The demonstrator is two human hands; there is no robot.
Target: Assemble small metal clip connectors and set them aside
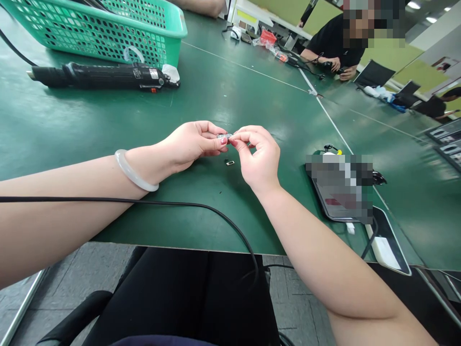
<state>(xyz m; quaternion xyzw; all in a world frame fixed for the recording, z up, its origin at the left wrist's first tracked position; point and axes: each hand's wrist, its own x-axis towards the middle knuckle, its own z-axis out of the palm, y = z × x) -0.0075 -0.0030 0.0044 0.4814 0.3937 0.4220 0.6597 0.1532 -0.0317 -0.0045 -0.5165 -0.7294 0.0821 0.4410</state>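
Between the fingertips of both hands is a small silvery metal piece (224,136), too small to make out in detail. My left hand (196,144) pinches it between thumb and fingers. From the other side, my right hand (257,154) closes thumb and forefinger at its right end; the fingers partly cover it. Just below the hands, a tiny rectangular part with a pale frame (230,163) lies on the green tabletop (173,216), with a small dark bit beside it. A pale bangle (135,172) circles my left wrist.
A black electric screwdriver (104,77) lies before a green perforated basket (108,36) at the upper left. A phone (329,192) and a white-edged device (391,245) rest at the right. A black cable (173,203) crosses my left forearm. A co-worker (331,45) sits across the table.
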